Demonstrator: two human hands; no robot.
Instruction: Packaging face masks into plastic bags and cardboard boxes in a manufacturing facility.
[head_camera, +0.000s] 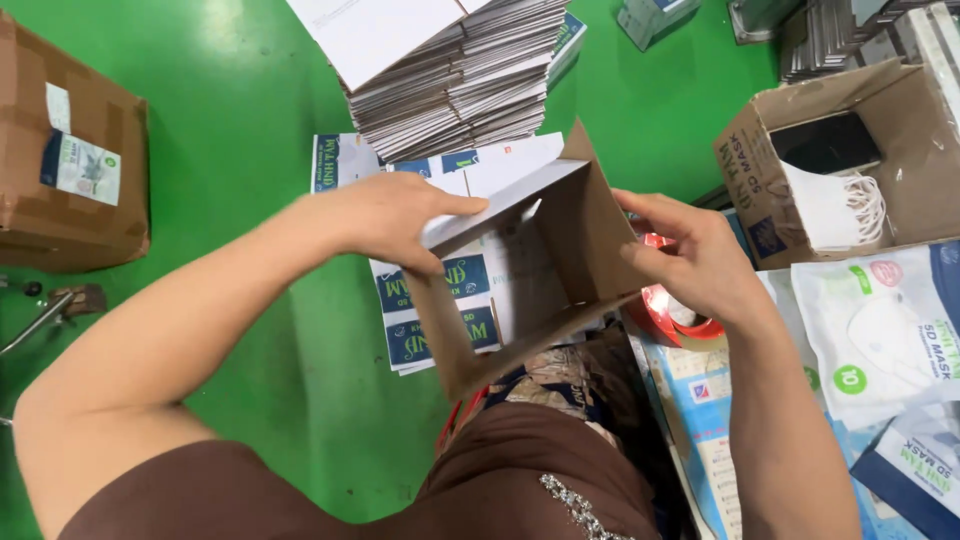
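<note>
Holding the half-folded carton (530, 270) open, my left hand (395, 215) pinches its top flap, my right hand (690, 260) grips the side; uneven pressure could crease it.

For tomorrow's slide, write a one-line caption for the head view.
Left hand and right hand open a flat carton into shape above a green floor.

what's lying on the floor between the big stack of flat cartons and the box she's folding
In the head view, loose flat printed cartons lie on the green floor between the stack and the half-folded box held in both hands.
</note>
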